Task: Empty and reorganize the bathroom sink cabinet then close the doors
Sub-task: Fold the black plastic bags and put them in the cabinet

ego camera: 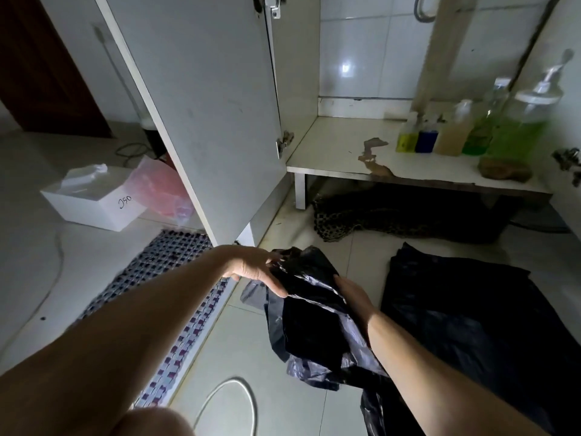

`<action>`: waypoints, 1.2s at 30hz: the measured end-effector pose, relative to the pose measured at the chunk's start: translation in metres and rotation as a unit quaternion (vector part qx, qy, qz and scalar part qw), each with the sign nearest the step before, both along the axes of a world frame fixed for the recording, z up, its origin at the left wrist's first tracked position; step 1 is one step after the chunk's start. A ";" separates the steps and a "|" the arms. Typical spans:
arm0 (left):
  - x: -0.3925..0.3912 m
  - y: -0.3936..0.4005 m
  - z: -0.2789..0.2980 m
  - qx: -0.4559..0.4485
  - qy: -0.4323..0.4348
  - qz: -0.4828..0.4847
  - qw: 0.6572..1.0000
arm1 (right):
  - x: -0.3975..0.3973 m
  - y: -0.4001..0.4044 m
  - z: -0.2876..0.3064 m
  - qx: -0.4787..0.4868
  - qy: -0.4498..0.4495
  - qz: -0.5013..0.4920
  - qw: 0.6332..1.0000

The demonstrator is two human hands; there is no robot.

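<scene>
Head view, looking down at the floor in front of an open sink cabinet. Both hands hold one crumpled black bag [314, 309] just above the floor tiles. The left hand [254, 269] grasps its upper left edge, thumb along the plastic and fingers curled over the top. The right hand [353, 294] grips the bag's right side; its fingers are buried in the folds, so their exact lie cannot be told.

The bag's long axis runs from the hands' far side toward the person, its lower end trailing between the forearms. The two hands sit at nearly equal reach, the left slightly farther forward.

Ahead of the hands and to the right lies the cabinet shelf [330, 158], raised above them. Its left half is bare but stained; a row of bottles [452, 136] stands on the right half, with a brown lump [504, 169] in front of them. The open door [204, 105] stands ahead and left of the left hand. A second dark bag [471, 309] lies flat on the floor just right of the right forearm.

By judgement, the step in hand is folding or bundling the bag before storing it. Placement would carry it forward, upward and slightly right, onto the shelf's free left portion. The door edge beside the left hand looks like the nearest obstruction.
</scene>
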State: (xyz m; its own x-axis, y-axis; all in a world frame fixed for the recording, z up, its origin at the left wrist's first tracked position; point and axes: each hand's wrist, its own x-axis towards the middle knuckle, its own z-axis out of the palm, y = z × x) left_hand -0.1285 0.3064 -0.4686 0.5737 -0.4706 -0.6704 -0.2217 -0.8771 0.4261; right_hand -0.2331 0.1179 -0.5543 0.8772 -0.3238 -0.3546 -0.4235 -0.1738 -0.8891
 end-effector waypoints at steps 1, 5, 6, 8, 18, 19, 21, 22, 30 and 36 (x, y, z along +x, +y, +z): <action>0.001 0.001 0.000 0.006 -0.008 -0.024 1.000 | -0.001 0.000 -0.002 0.029 0.020 -0.003 0.999; 0.012 0.007 0.002 0.024 -0.119 -0.073 0.990 | -0.006 0.012 -0.002 0.000 0.075 0.090 0.993; 0.015 0.008 0.004 0.022 -0.188 -0.063 0.980 | -0.006 0.019 -0.004 -0.017 0.069 0.118 0.990; 0.022 0.006 0.012 0.020 -0.335 -0.040 0.941 | -0.005 0.026 -0.014 -0.014 0.075 0.152 0.985; 0.006 -0.045 0.056 0.134 -0.404 -0.174 0.888 | 0.008 0.028 0.037 -0.082 -0.012 0.144 0.986; 0.006 -0.046 0.056 0.147 -0.382 -0.174 0.896 | 0.009 0.023 0.044 -0.047 -0.045 0.127 0.990; 0.005 -0.048 0.055 0.169 -0.350 -0.170 0.905 | 0.009 0.013 0.060 0.047 -0.064 0.146 0.986; 0.004 -0.049 0.055 0.181 -0.337 -0.169 0.908 | 0.007 0.011 0.067 0.050 -0.061 0.188 0.979; 0.001 -0.051 0.056 0.180 -0.412 -0.141 0.882 | 0.003 0.023 0.050 -0.147 -0.065 0.127 0.979; 0.016 -0.027 0.069 0.113 -0.565 0.007 0.817 | 0.012 -0.008 0.083 0.056 -0.090 -0.022 0.994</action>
